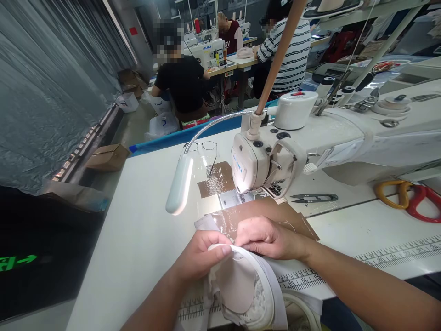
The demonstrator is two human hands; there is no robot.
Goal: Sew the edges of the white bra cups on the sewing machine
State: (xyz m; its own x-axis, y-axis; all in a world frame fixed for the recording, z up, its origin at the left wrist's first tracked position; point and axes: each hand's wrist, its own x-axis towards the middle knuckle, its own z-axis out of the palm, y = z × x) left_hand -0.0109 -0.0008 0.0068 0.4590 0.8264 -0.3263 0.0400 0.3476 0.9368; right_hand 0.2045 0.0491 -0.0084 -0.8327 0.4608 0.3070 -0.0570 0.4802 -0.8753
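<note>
My left hand [200, 255] is closed on the upper edge of a pale padded fabric piece with lace trim [241, 289], thumb pressed along its white band. My right hand [267, 239] lies curled over the same piece just beyond, fingers pinching the fabric where it meets the brown taped patch [275, 214] on the table. Both hands sit in front of the needle area of the white sewing machine [265, 161]. The fabric hangs over the table's near edge towards me.
A gooseneck lamp [179, 184] reaches over the white table [138, 230]. Eyeglasses [203, 147] lie behind it. Thread snips [313, 198] and orange-red scissors [409, 200] lie to the right. Other people sit at sewing machines [206, 50] at the back; cardboard boxes [106, 156] stand on the floor at left.
</note>
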